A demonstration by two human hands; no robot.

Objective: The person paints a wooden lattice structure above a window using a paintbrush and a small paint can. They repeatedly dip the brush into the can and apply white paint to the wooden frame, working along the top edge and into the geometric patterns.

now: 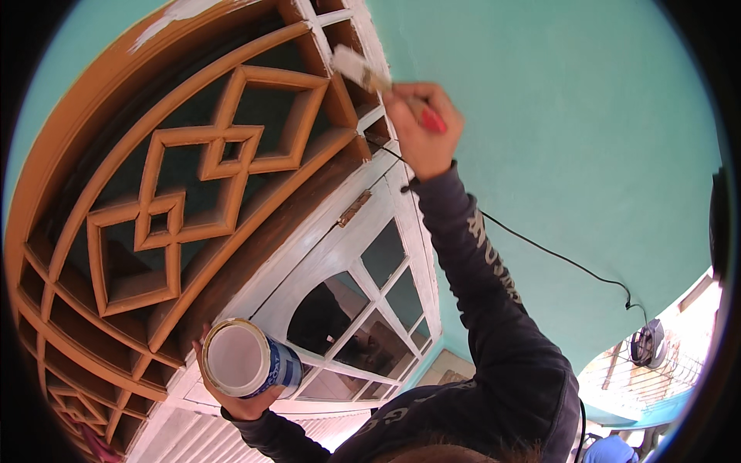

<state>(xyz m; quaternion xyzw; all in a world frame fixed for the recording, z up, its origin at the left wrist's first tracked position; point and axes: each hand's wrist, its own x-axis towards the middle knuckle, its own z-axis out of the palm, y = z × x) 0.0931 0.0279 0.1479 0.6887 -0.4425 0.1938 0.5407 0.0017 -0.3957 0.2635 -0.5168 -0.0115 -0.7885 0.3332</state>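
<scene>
My right hand (423, 139) is raised and closed around the handle of a paintbrush (353, 68). Pale paint covers its wide bristles, and a red handle end shows below the fingers. The bristles are at a narrow wooden frame (328, 17) beside the wall, its strips mostly white; whether they touch it I cannot tell. Lower down, my left hand (258, 403) grips a blue-labelled paint can (284, 369) from beneath and the side. The can is uncovered, with whitish paint on its inside and rim.
An orange-brown lattice panel (176, 224) with diamond shapes fills the left. Below it is a white door (262, 312) with glass panes and a rusty hinge (354, 209). A black cable (552, 251) runs across the turquoise wall (571, 139) to a dark round object (648, 343).
</scene>
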